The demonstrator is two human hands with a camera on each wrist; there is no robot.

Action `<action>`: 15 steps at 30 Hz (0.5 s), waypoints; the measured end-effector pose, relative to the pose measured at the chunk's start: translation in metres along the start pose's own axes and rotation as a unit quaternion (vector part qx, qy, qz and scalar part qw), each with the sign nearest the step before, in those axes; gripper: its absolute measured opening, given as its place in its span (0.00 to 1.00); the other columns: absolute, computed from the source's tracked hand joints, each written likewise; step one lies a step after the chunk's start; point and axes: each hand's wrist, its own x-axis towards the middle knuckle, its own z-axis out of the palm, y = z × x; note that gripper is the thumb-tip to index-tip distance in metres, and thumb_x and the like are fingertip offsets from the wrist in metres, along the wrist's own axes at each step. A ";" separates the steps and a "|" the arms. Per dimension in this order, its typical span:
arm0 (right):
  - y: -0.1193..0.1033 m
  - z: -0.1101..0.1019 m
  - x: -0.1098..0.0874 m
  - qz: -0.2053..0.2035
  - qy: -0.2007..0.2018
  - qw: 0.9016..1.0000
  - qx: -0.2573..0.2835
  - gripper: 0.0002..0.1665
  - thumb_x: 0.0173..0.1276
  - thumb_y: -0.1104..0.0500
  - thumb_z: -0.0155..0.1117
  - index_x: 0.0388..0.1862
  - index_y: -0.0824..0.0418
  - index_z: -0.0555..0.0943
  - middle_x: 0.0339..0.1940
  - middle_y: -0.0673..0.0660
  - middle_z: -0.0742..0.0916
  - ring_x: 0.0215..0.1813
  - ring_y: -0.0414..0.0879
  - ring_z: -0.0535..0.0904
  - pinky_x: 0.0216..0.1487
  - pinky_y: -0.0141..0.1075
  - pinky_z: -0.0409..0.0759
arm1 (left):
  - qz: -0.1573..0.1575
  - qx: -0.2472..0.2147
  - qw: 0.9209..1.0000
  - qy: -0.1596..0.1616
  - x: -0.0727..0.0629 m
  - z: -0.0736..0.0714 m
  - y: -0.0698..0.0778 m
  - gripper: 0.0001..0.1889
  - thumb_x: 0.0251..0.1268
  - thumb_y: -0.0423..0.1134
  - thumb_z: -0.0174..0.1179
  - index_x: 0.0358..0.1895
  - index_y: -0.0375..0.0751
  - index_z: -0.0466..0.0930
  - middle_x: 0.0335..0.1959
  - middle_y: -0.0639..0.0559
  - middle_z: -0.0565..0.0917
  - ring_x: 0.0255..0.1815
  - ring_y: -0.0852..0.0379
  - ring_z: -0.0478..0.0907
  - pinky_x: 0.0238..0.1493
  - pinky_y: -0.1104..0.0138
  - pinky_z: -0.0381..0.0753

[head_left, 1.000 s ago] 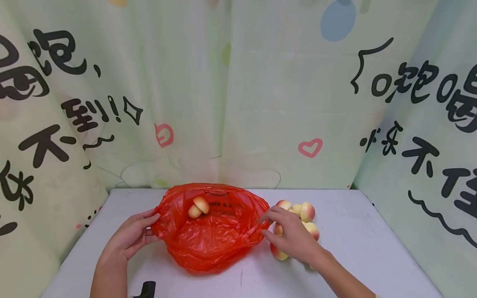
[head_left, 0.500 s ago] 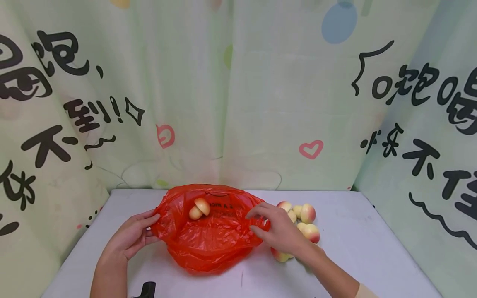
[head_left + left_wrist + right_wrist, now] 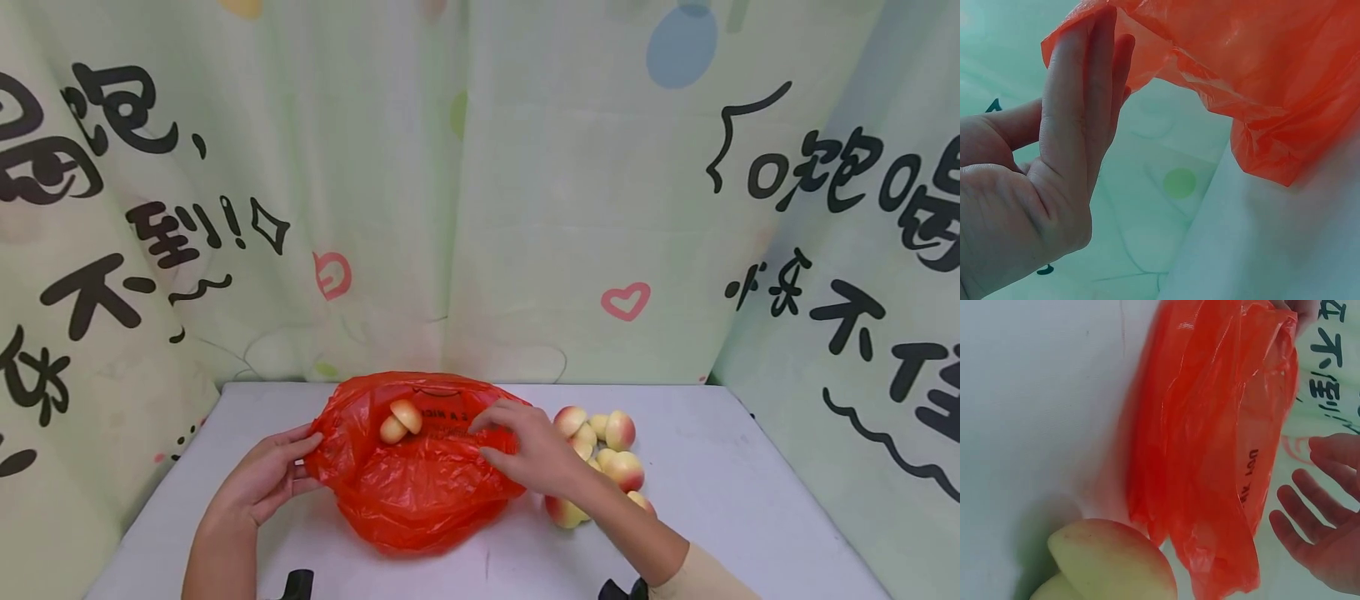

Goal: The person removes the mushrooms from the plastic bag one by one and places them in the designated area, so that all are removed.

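Observation:
A red plastic bag [image 3: 420, 508] lies on the table with its mouth spread wide, dark print showing on its far inner side. Inside it rests a mushroom-shaped piece [image 3: 406, 415], pale with an orange-red cap. My left hand [image 3: 262, 471] holds the bag's left rim between thumb and fingers; the left wrist view shows the red film over the fingertips. My right hand [image 3: 528, 450] hovers over the bag's right side, fingers apart and slightly bent, holding nothing. Past that hand sits a group of several pale yellow pieces [image 3: 624, 471] with red blush, partly covered by the forearm.
The white table [image 3: 735, 500] ends at a printed curtain [image 3: 540, 208] behind and at both sides. Black objects [image 3: 298, 585] show at the bottom edge. One blushed yellow piece [image 3: 1116, 559] looms large near the bag in the right wrist view.
My right hand has moved left from the bag's right rim to over its opening, uncovering more of the yellow pieces. The left hand has kept its place on the rim.

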 end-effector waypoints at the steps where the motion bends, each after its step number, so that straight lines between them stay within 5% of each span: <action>1: 0.000 0.001 0.003 -0.001 -0.003 1.000 0.000 0.14 0.67 0.61 0.73 0.50 0.47 0.86 0.48 0.43 0.87 0.52 0.39 0.82 0.55 0.40 0.86 | 0.000 0.001 1.000 0.000 0.000 0.000 0.000 0.33 0.82 0.44 0.54 0.82 0.37 0.56 0.51 0.54 0.87 0.48 0.53 0.90 0.53 0.58 0.89; 15: 0.000 0.013 0.035 -0.006 -0.038 0.999 -0.008 0.17 0.68 0.62 0.73 0.54 0.51 0.86 0.53 0.50 0.88 0.55 0.45 0.82 0.57 0.45 0.86 | -0.004 0.011 1.000 0.003 0.001 0.001 -0.001 0.34 0.82 0.45 0.55 0.82 0.37 0.56 0.52 0.54 0.87 0.49 0.54 0.89 0.54 0.58 0.89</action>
